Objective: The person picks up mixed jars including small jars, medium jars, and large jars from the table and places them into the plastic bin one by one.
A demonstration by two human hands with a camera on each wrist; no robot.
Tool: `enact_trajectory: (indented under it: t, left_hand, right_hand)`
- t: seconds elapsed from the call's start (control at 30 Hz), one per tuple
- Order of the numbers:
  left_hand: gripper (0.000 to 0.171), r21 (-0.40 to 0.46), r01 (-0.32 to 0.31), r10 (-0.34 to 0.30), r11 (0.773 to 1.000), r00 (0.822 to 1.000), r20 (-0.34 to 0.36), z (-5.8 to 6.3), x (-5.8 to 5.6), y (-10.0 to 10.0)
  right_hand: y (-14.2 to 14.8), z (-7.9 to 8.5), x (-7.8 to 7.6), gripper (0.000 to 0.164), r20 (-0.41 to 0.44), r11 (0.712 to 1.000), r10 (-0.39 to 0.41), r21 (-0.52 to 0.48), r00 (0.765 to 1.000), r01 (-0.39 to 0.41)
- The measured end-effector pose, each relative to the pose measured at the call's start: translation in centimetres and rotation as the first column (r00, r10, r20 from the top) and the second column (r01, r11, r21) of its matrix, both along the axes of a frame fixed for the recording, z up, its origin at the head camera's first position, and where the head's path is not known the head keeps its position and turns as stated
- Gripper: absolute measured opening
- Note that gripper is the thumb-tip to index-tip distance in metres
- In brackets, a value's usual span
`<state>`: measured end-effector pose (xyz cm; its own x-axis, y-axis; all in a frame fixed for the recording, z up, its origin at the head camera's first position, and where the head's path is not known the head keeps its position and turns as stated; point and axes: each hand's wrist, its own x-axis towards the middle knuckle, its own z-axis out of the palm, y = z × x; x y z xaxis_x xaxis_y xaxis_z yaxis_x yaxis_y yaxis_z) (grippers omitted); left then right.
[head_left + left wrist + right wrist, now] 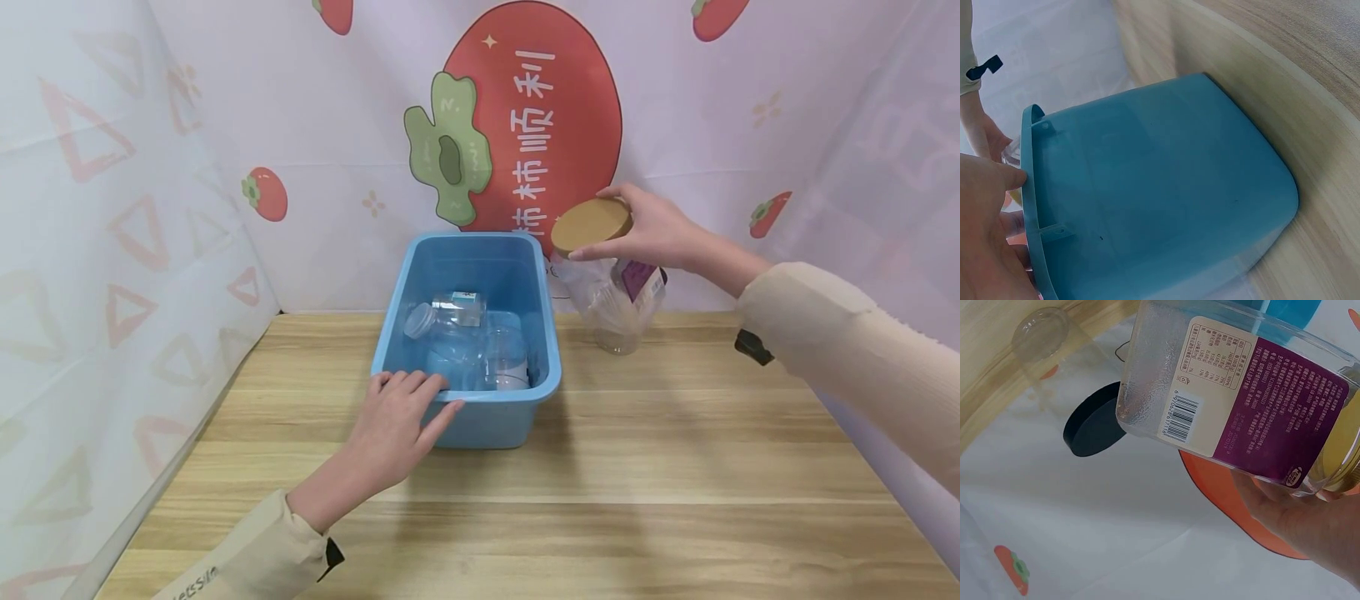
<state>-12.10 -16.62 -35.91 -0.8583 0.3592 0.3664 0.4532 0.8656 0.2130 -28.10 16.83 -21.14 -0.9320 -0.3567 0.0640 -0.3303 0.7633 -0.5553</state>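
My left hand [393, 429] grips the near rim of a blue plastic tub [483, 427], thumb outside and fingers over the edge. The left wrist view shows the tub's outer wall [1160, 187] up close. Right of the tub, my right hand [660, 233] holds a clear plastic jar [1241, 400] by its gold lid [592, 225]. That jar is tilted in the air, its purple and cream label [1272, 412] facing the right wrist camera. Inside the tub lie clear containers, one with a whitish lid [420, 320].
Behind the held jar, a clear jar with a black lid [1094, 422] stands on the wooden table [675, 467] near the back edge. A white cloth printed with persimmons [322, 108] hangs behind the table and along its sides.
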Motion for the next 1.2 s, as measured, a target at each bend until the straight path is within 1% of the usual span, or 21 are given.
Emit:
enact_trajectory:
  t: [0.37, 0.57, 0.87, 1.2]
  left_hand:
    - [0.026, -0.007, -0.001, 0.001, 1.000, 1.000, -0.014, -0.1, -0.1, 0.0]
    - [0.026, -0.006, 0.000, 0.000, 1.000, 1.000, -0.016, -0.1, -0.1, 0.0]
    - [0.023, -0.002, 0.016, -0.016, 1.000, 0.999, -0.039, -0.2, -0.1, -0.1]
    - [0.023, -0.001, 0.013, -0.013, 1.000, 0.999, -0.034, -0.2, 0.0, -0.1]
  right_hand:
    - [-0.6, 1.1, -0.2, 0.100, 0.007, 1.000, 0.011, 0.005, 1.000, -0.011]
    - [-0.9, 1.4, -0.3, 0.101, 0.002, 1.000, 0.009, 0.014, 1.000, -0.009]
    - [-1.6, 1.8, -0.3, 0.101, -0.004, 1.000, 0.013, 0.012, 1.000, -0.013]
    - [-2.5, 2.3, -0.3, 0.099, -0.008, 1.000, 0.031, -0.004, 0.999, -0.031]
